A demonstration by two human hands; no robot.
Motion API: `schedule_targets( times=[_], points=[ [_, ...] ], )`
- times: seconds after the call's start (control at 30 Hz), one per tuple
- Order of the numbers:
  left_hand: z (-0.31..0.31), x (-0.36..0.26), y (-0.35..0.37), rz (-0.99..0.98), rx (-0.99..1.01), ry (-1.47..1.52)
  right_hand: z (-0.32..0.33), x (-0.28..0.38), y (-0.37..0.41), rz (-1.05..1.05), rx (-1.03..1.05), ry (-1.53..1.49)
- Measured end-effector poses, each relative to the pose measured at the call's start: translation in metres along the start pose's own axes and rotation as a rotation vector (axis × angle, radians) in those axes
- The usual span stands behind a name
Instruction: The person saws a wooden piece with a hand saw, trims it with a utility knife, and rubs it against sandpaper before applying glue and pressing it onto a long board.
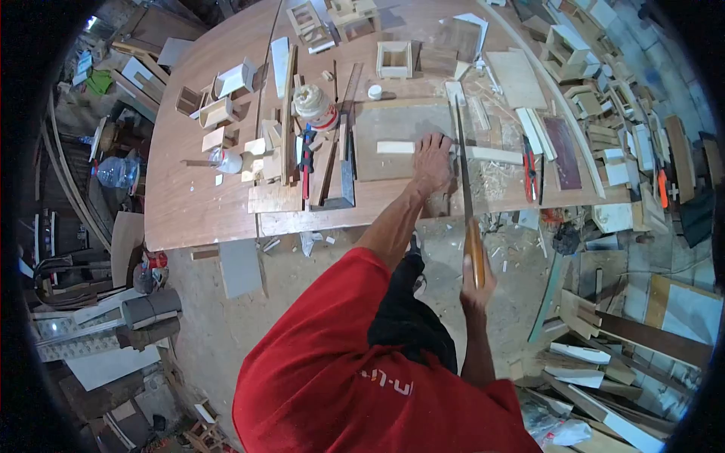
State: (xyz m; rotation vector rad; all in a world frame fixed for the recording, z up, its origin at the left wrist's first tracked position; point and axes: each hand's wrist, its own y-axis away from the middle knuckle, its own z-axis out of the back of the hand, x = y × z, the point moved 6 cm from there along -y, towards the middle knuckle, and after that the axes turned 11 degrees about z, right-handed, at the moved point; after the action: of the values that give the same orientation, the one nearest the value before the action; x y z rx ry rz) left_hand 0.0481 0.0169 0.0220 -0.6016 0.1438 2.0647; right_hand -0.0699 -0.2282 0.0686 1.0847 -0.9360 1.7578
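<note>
My left hand [433, 162] presses down on a pale wooden strip [395, 147] that lies across a flat board [377, 170] at the table's front. The strip [495, 155] carries on to the right, past the saw blade. In my right hand [478, 285] is the wooden handle [473, 245] of a saw, fingers wrapped round it below the table edge. Its long, narrow blade [464, 170] points away from me and crosses the strip just right of my left hand. Sawdust [495, 180] lies beside the blade.
A glue jar [316, 108], a smaller jar [225, 160] and red-black pliers-like tools [306, 170] stand or lie left of the board. Small wooden box frames [394, 60] sit at the back and left. Timber offcuts [604, 377] crowd the floor on the right.
</note>
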Motion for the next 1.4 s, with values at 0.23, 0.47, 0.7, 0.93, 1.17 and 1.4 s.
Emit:
schedule_targets(
  times=[0.23, 0.47, 0.7, 0.93, 1.17, 1.4],
  points=[
    [0.004, -0.005, -0.003, -0.006, -0.003, -0.03, 0.024, 0.019, 0.039, -0.134, -0.007, 0.019],
    [-0.006, 0.001, 0.002, -0.037, -0.064, 0.014, 0.006, 0.004, -0.001, -0.042, 0.021, -0.005],
    [0.0, -0.002, 0.0, -0.017, -0.043, 0.026, -0.001, -0.008, 0.009, -0.199, 0.035, -0.061],
    [0.001, -0.004, 0.002, 0.005, -0.073, 0.016, 0.008, -0.011, 0.003, -0.136, 0.057, -0.005],
    [0.002, -0.004, 0.003, 0.024, -0.034, -0.035, 0.001, -0.033, 0.011, -0.065, 0.026, -0.043],
    [-0.002, -0.002, 0.003, 0.007, 0.012, -0.044, 0.005, -0.014, 0.012, -0.019, 0.01, -0.038]
  ],
)
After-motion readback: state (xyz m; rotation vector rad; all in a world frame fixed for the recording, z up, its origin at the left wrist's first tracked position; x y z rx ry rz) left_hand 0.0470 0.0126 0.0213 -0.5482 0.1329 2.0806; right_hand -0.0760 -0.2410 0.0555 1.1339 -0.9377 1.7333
